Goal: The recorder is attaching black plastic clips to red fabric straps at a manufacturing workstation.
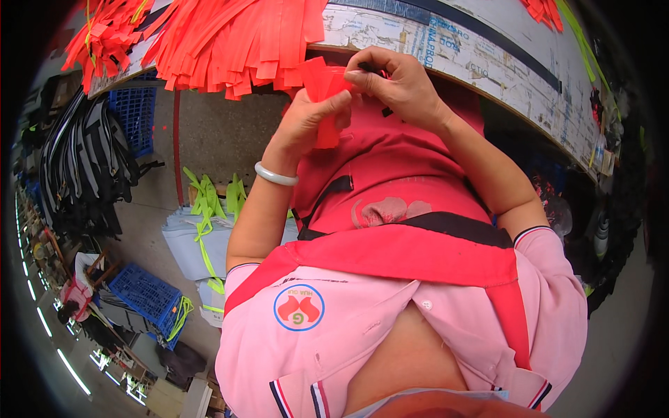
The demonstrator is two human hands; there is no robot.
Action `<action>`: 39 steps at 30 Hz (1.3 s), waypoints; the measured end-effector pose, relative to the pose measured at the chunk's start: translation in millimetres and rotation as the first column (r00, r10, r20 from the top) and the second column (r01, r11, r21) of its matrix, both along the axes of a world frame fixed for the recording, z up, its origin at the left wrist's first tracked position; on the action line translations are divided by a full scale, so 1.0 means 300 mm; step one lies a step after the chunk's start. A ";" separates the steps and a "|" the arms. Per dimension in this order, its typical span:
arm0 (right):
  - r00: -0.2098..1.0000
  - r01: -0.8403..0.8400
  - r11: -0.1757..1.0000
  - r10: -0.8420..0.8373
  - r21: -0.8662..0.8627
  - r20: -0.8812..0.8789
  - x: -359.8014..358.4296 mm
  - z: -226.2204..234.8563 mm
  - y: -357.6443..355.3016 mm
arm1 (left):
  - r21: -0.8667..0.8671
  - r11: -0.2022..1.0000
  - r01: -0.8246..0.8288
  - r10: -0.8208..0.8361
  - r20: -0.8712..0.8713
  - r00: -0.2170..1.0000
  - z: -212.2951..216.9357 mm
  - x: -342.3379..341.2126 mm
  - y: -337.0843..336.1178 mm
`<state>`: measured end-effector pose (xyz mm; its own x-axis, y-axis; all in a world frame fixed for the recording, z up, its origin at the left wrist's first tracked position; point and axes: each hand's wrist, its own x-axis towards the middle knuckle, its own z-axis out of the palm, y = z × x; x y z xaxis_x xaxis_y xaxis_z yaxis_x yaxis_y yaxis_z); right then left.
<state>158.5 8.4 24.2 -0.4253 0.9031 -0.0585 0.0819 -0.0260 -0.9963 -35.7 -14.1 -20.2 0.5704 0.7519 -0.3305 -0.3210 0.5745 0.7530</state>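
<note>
Head-worn fisheye, steeply downward, close.

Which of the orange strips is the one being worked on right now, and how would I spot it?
Start at the worn table edge across the top, where a heap of orange strips hangs over its left part. Just right of the heap, both hands meet: the left hand and right hand pinch one orange strip. Unlike the piled ones, it is held folded, off the table.

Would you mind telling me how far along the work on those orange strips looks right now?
Nothing in view looks plainly finished. In hand: the left hand and right hand pinch one orange strip at the table edge. Left: a large heap of orange strips lies spread on the table, apparently waiting.
</note>
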 end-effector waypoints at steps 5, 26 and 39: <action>0.996 0.033 0.999 -0.036 0.034 0.085 0.034 0.000 0.001 | 0.038 0.903 -0.427 0.426 0.026 0.904 0.005 -0.015 0.035; 0.911 -0.290 0.944 0.222 0.158 0.348 0.060 -0.021 -0.017 | 0.369 0.924 -0.099 0.230 -0.329 0.916 0.010 0.027 0.002; 0.989 -0.101 0.885 0.138 -0.455 0.048 0.040 -0.147 -0.050 | 0.808 0.589 0.000 0.504 -0.368 0.781 0.042 0.121 -0.016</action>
